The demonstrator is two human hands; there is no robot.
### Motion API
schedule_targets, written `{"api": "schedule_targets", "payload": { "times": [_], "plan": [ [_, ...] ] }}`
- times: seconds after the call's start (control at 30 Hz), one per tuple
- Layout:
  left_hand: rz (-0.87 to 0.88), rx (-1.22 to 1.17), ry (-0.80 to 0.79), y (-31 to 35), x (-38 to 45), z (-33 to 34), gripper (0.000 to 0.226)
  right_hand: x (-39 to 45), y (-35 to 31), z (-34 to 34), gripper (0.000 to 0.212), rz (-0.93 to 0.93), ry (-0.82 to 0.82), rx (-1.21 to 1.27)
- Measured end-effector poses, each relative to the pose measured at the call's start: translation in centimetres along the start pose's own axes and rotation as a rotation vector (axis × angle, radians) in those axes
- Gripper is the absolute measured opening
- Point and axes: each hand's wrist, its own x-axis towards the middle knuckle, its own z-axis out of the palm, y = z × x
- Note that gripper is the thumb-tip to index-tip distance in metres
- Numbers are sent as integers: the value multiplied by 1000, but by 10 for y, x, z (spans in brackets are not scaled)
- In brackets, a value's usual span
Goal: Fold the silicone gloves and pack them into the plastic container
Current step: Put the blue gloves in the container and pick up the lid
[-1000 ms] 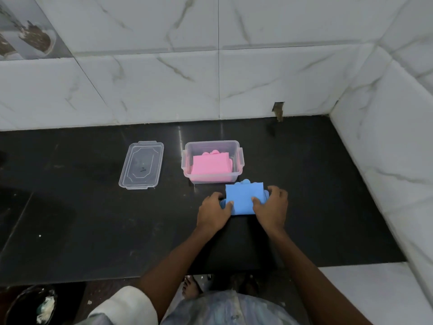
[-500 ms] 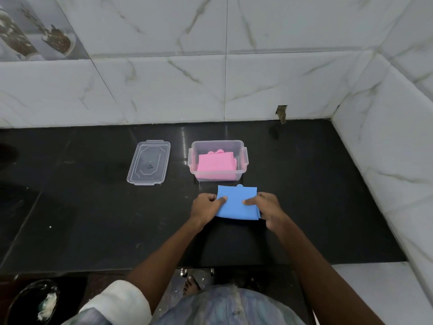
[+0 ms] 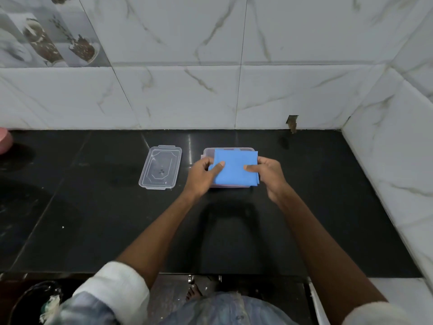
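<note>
- The folded blue silicone glove (image 3: 235, 167) now sits over the clear plastic box (image 3: 228, 149), covering it.
- A moment ago it lay on the black table (image 3: 93, 207), just in front of the box.
- The left hand (image 3: 203, 173) and right hand (image 3: 267, 173) each pinch one side of it.
- The pink glove in the box is now hidden.
- The clear flat lid (image 3: 160, 167) lies left of the box.
- Next, I think, it goes down inside.

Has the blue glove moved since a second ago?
Yes. The blue glove went from the counter in front of the container to over it, away from the person.

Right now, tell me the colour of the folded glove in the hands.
Blue folded glove, head view.
</note>
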Motion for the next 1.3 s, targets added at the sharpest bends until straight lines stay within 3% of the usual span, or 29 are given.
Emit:
{"api": "schedule_targets", "payload": {
  "times": [0.17,0.33,0.47,0.6,0.73,0.83,1.0,1.13,1.3],
  "plan": [
    [3,204,2,17,35,-4,46,37,-14,25,21,-55,181,-399],
    [115,752,-11,4,52,6,66,52,-5,36,33,-97,224,-770],
    [195,1082,-47,-7,59,11,54,60,3,34,38,-115,180,-991],
    [268,1274,-17,-14,68,13,47,66,3,33,60,-241,187,-1182],
    [318,1260,51,-11,76,11,45,71,8,37,57,-456,183,-1498],
    [366,1218,-8,-12,79,13,46,75,10,39,47,-546,82,-1629],
    [383,1234,-118,-20,78,15,48,79,9,38,54,-415,-57,-1590],
    [384,1294,-161,-20,81,16,39,77,8,42,43,-394,-134,-1671],
    [400,1206,-58,-24,74,15,37,76,8,48,43,-424,-35,-1647]
  ]
}}
